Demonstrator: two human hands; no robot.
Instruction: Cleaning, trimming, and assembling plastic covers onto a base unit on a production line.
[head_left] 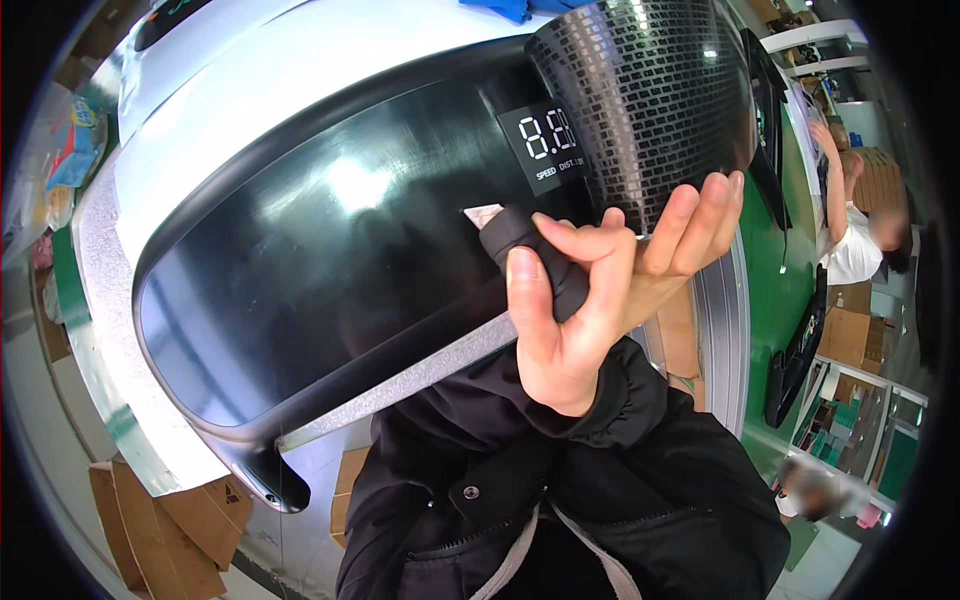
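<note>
My right hand (580, 310) is in front, its thumb and bent index finger pinching a short black-handled knife (535, 250). The knife's slanted metal tip points up and left, over a glossy black panel (330, 270) with rounded ends. Behind it, what looks like my left hand (690, 235) shows several stretched fingers below a curved, dark sheet with a checkered pattern (650, 110). Its palm is partly covered by my right hand, and I cannot tell how firmly the fingers touch the sheet. A display label (545, 145) on the panel is partly hidden by the sheet.
The panel rests on a white-covered table (240, 60). Folded cardboard (170, 520) stands at the lower left, and plastic bags (80, 140) lie at the far left. On the right are a green surface (770, 300), shelving (850, 420) and another person (855, 230).
</note>
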